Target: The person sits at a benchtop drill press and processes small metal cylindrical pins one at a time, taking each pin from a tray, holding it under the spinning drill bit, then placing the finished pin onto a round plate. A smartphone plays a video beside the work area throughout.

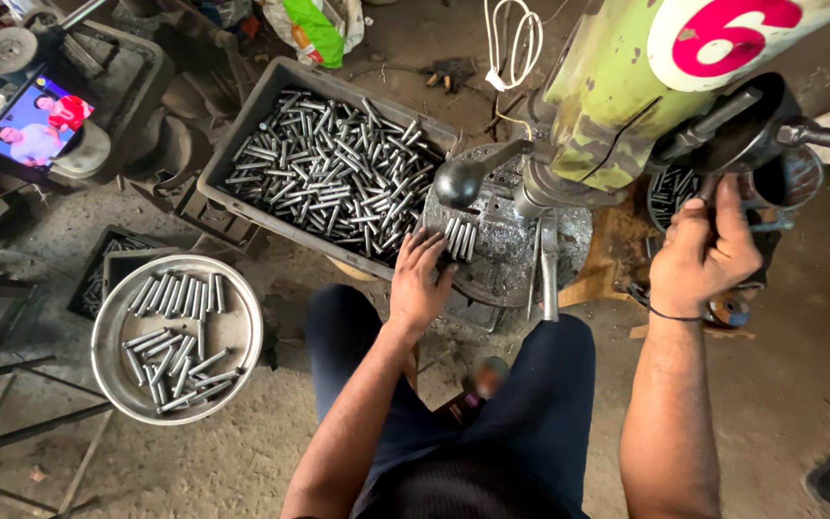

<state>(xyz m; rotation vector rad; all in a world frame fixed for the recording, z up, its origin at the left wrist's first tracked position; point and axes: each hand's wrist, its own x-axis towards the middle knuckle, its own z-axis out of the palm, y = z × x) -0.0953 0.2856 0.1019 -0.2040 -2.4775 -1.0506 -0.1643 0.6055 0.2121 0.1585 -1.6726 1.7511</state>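
Nearest, the person's knees frame the round machine table, taken here as the landmark. The left hand rests at its near-left edge, fingers spread narrow and touching a small cluster of steel pins lying on the table; no pin is seen clasped. The right hand, right of the table, is closed around the feed lever of the green drill press.

Left of the table, on the floor, a round metal pan holds a modest single layer of pins, much bare bottom showing. Beyond the table's left edge, the grey crate is still heaped. Judged from this, the smaller share is through and the bulk remains.

Room: the crate's corner touches or crowds the table's left rim; the black ball handle overhangs the cluster. Open floor lies between pan and table.
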